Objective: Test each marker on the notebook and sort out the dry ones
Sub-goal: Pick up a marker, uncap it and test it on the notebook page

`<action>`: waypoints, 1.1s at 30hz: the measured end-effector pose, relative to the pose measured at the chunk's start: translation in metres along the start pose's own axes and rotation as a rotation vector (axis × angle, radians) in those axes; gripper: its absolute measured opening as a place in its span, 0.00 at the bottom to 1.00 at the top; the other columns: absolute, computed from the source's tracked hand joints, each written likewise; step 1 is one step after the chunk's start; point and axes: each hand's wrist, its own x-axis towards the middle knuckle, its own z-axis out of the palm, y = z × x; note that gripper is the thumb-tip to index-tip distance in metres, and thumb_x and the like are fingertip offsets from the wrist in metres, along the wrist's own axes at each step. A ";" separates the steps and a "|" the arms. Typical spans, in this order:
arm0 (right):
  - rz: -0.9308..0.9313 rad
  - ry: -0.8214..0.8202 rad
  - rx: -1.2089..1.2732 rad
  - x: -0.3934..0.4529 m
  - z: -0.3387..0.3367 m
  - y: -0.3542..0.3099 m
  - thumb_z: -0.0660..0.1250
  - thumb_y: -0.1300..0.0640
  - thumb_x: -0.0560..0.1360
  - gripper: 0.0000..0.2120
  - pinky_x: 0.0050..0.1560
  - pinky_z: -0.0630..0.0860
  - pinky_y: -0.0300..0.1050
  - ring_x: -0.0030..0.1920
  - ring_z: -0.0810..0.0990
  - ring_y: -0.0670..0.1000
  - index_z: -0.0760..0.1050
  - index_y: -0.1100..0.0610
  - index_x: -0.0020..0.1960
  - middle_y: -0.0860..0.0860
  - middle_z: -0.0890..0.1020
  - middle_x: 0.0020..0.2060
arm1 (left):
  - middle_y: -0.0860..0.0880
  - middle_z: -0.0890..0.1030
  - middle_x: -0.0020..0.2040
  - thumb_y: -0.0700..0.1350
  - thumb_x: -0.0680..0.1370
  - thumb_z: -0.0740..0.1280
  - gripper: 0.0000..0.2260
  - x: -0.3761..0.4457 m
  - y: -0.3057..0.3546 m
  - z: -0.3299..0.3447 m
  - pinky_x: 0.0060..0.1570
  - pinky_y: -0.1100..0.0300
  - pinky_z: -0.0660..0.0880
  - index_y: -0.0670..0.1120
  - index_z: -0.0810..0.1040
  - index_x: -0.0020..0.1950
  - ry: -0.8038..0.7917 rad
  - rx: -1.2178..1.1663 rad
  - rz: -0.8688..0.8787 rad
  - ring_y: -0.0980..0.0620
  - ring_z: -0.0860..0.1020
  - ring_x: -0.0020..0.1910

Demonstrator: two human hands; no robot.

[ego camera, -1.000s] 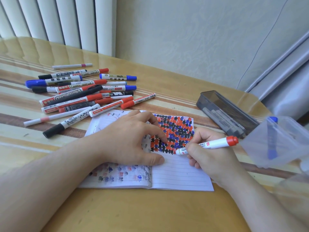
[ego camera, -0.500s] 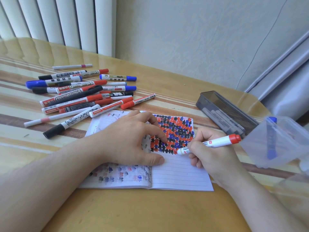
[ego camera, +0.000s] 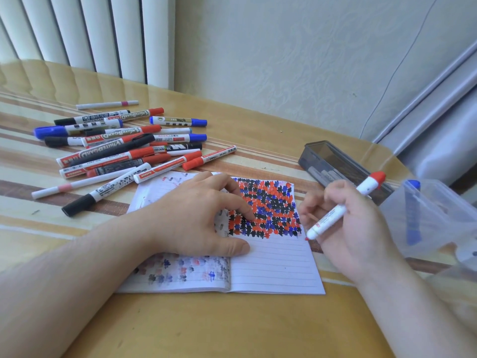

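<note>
Glossy striped bench [ego camera: 258,130]: marker pile [ego camera: 124,148] far left, open notebook [ego camera: 278,270] centre, dark case [ego camera: 333,161] and clear container [ego camera: 433,215] right.

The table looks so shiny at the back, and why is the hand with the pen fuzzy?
Head view: the glossy table mirrors the pale window blinds; the right hand and its red marker are smeared by motion blur, while the left hand looks sharp.
</note>
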 end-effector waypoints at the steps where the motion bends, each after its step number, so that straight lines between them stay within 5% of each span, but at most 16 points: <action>1: 0.053 0.043 0.107 0.001 0.000 -0.003 0.63 0.57 0.82 0.16 0.37 0.78 0.48 0.33 0.77 0.54 0.73 0.53 0.35 0.54 0.78 0.32 | 0.63 0.67 0.61 0.74 0.68 0.66 0.25 0.000 0.000 0.000 0.64 0.54 0.68 0.71 0.75 0.63 0.002 -0.002 0.001 0.58 0.65 0.62; 4: 0.188 0.011 0.377 0.001 -0.001 -0.012 0.62 0.37 0.80 0.20 0.29 0.71 0.39 0.25 0.63 0.46 0.74 0.52 0.40 0.47 0.65 0.26 | 0.62 0.67 0.62 0.74 0.67 0.66 0.25 0.001 0.000 0.001 0.64 0.54 0.68 0.71 0.75 0.63 0.004 0.001 0.003 0.58 0.65 0.62; 8: 0.240 -0.051 0.454 -0.002 -0.007 -0.018 0.50 0.19 0.71 0.36 0.32 0.59 0.41 0.28 0.54 0.49 0.65 0.53 0.35 0.47 0.55 0.28 | 0.62 0.68 0.61 0.75 0.67 0.66 0.25 0.001 -0.001 0.001 0.64 0.54 0.68 0.71 0.75 0.63 0.011 0.009 0.012 0.57 0.66 0.62; 13: 0.193 -0.022 0.419 -0.004 -0.013 -0.018 0.52 0.32 0.75 0.28 0.32 0.60 0.44 0.29 0.52 0.51 0.55 0.54 0.31 0.50 0.53 0.25 | 0.63 0.68 0.60 0.74 0.68 0.67 0.24 0.000 -0.002 0.001 0.63 0.53 0.69 0.72 0.75 0.62 0.021 0.000 0.025 0.58 0.67 0.61; 17: 0.076 -0.044 0.328 -0.005 -0.013 -0.021 0.56 0.34 0.73 0.24 0.31 0.59 0.43 0.27 0.52 0.50 0.61 0.54 0.33 0.50 0.54 0.24 | 0.63 0.67 0.61 0.75 0.67 0.66 0.24 0.001 -0.002 0.002 0.63 0.55 0.68 0.72 0.75 0.62 0.018 0.001 0.023 0.58 0.67 0.62; 20: -0.209 -0.044 -0.053 -0.007 -0.010 -0.011 0.57 0.32 0.78 0.22 0.32 0.64 0.45 0.26 0.58 0.49 0.72 0.51 0.45 0.52 0.62 0.28 | 0.64 0.67 0.61 0.76 0.66 0.65 0.25 0.001 -0.002 0.001 0.63 0.58 0.67 0.72 0.75 0.61 0.022 -0.001 0.027 0.59 0.67 0.63; 23: -0.485 -0.075 -0.553 -0.012 -0.008 0.000 0.52 0.39 0.84 0.12 0.34 0.70 0.52 0.29 0.65 0.47 0.71 0.41 0.61 0.56 0.68 0.37 | 0.66 0.66 0.60 0.77 0.65 0.63 0.25 0.000 -0.002 0.001 0.62 0.58 0.66 0.74 0.75 0.61 0.026 0.000 0.034 0.61 0.66 0.62; 26: -0.515 -0.145 -0.787 -0.027 0.002 -0.007 0.52 0.40 0.85 0.12 0.37 0.68 0.49 0.32 0.67 0.43 0.71 0.39 0.63 0.43 0.70 0.35 | 0.67 0.66 0.60 0.80 0.65 0.61 0.26 0.000 -0.004 0.001 0.63 0.56 0.68 0.75 0.73 0.61 0.015 0.012 0.048 0.60 0.66 0.61; 29: -0.593 -0.151 -1.001 -0.063 0.013 -0.024 0.60 0.51 0.86 0.08 0.41 0.73 0.52 0.38 0.73 0.47 0.75 0.50 0.62 0.48 0.74 0.37 | 0.67 0.67 0.60 0.82 0.64 0.58 0.27 0.001 -0.008 0.003 0.63 0.55 0.67 0.77 0.72 0.61 0.027 0.010 0.059 0.60 0.67 0.61; 33: -0.827 -0.019 -1.171 -0.137 0.000 -0.077 0.69 0.55 0.81 0.08 0.54 0.73 0.40 0.53 0.79 0.47 0.81 0.52 0.59 0.49 0.80 0.50 | 0.66 0.68 0.60 0.83 0.64 0.56 0.27 0.002 -0.014 0.008 0.61 0.56 0.66 0.77 0.73 0.59 0.058 0.018 0.071 0.58 0.68 0.60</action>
